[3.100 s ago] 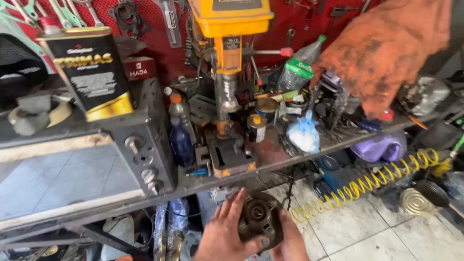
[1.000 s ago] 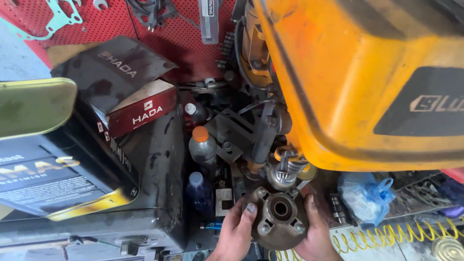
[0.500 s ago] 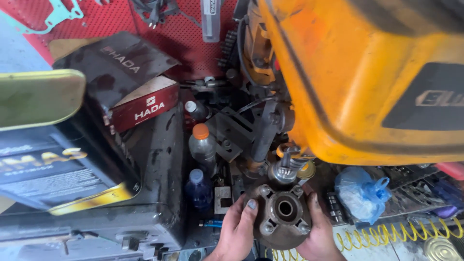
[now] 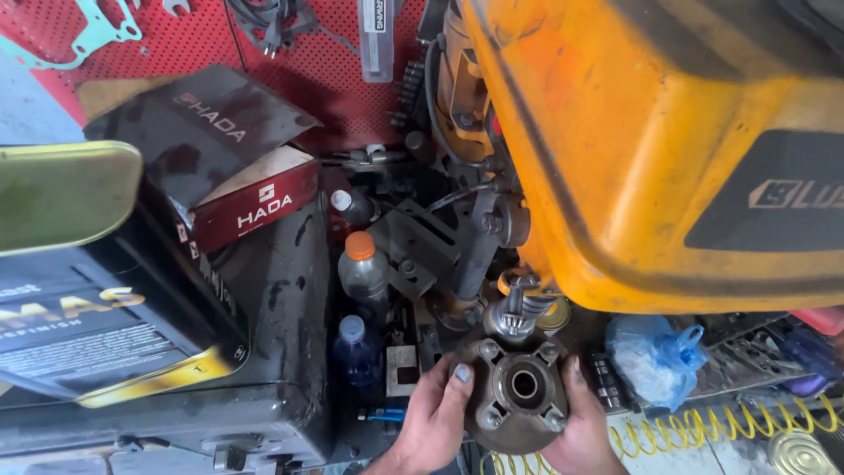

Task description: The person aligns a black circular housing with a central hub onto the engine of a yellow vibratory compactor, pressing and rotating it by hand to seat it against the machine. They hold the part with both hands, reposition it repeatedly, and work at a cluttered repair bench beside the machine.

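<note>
- Hub point(image 4: 517, 387), round and greasy, sits just below drill chuck point(image 4: 512, 318).
- Left hand point(image 4: 432, 420) grips hub's left edge, fingers curled.
- Right hand point(image 4: 582, 429) clasps hub's right edge, opposite.

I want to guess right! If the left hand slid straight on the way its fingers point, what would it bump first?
Probably the round metal hub that the left hand already grips; its fingers point up and right, so past the hub comes the drill chuck, though depth is unclear.

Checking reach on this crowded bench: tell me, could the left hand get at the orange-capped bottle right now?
Probably not: the left hand is gripping the metal hub. The orange-capped bottle stands beyond it, behind a blue bottle.
</note>
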